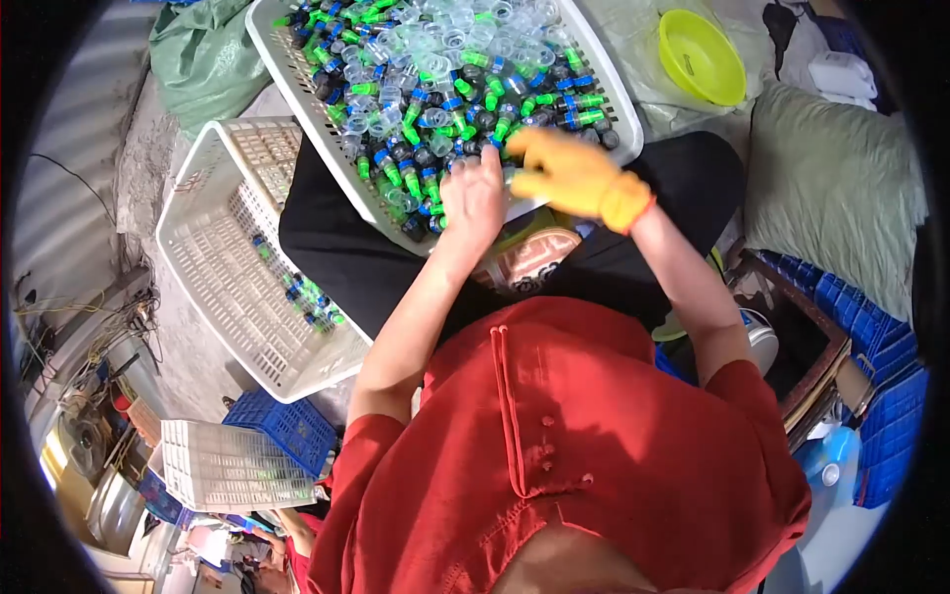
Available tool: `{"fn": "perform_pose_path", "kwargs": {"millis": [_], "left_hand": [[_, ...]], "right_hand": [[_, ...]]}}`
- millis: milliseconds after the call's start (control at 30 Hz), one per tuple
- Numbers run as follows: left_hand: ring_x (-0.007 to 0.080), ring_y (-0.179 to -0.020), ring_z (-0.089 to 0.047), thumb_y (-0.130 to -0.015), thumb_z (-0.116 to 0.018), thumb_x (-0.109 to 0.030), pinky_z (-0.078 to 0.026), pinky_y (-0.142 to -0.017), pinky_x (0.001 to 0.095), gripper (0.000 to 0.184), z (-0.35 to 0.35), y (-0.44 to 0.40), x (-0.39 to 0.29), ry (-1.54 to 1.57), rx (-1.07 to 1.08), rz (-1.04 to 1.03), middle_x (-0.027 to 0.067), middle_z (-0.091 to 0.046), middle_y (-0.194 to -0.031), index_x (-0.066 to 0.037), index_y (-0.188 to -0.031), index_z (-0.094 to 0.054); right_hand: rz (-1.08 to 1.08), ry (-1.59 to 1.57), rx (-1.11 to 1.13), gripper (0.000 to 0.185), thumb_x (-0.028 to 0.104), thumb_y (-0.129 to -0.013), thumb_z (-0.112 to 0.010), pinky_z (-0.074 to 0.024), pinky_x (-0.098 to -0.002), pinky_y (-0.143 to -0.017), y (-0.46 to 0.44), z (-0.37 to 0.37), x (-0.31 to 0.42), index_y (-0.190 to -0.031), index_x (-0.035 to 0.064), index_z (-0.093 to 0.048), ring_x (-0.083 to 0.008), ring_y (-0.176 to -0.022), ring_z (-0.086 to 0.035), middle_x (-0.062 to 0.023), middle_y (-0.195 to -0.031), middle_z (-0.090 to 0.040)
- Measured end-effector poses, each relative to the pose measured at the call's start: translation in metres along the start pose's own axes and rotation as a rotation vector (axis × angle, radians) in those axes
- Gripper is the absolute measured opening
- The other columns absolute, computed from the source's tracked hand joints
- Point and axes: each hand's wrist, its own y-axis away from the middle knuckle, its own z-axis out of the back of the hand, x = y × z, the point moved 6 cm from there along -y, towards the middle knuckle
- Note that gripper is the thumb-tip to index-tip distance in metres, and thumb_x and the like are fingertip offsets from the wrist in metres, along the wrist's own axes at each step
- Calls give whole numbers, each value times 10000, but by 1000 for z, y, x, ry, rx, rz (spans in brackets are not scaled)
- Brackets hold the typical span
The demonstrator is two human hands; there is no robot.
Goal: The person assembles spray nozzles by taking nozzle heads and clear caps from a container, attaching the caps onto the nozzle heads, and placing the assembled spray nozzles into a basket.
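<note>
My bare left hand (473, 198) is at the near edge of a white slotted basket (348, 183), its fingers curled in. Whatever is between them, if anything, is too small to make out. Close to its right is my right hand (574, 176) in a yellow glove, smeared by motion, its grip unclear. The basket rests over my lap. In it lie many small green, blue and black plastic pieces (411, 178), with clear plastic cups (455, 40) heaped at the far side.
To the left, a larger white basket (213, 297) has several similar pieces (312, 297) inside. A yellow-green basin (701, 59) lies at the upper right, near a pale sack (826, 188). Green sacking (203, 74), a blue crate (287, 426) and a white crate (233, 465) stand leftward.
</note>
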Motion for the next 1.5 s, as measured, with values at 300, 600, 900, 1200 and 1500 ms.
{"fn": "perform_pose_path", "kwargs": {"millis": [300,600,900,1200,1500], "left_hand": [[342,-940,-691,-800,-644,-102,-557,-766,434,435,-50,-35,26,17,613,281,207,-697,-950,-25,-1170,-430],[159,-627,-640,-872,-628,-99,-597,-626,323,562,-1,4,72,1808,325,704,60,-625,-780,-55,-1403,-448],[175,-562,-601,-909,-607,-161,-577,-566,317,273,39,33,38,1925,77,789,90,-618,-876,-1,-1123,-551],[99,-520,-563,-951,-599,-158,-459,-494,236,222,84,41,11,1343,48,447,30,-606,-736,11,-1093,-624],[114,-494,-545,-937,-656,-189,-454,-458,257,268,66,45,27,1583,58,724,45,-618,-728,28,-1093,-633]], "right_hand": [[69,533,-482,348,276,-814,-671,-478,-457,-856,-111,37,-98,-1092,91,-572,-372,-1047,-583,-151,-1091,-631],[-89,-534,-390,246,156,-891,-624,-497,-301,-726,-17,39,-39,-1111,56,-576,-157,-857,-601,-51,-928,-623],[286,-11,-400,460,133,-825,-712,-512,-399,-739,25,-11,53,-1230,65,-503,-336,-889,-622,-156,-1069,-609],[201,-114,-288,416,205,-893,-649,-516,-392,-745,37,-21,59,-1239,52,-477,-292,-923,-643,-113,-1071,-632],[323,144,-349,474,254,-858,-695,-521,-407,-691,30,-10,77,-1237,74,-473,-348,-854,-638,-135,-970,-629]]}}
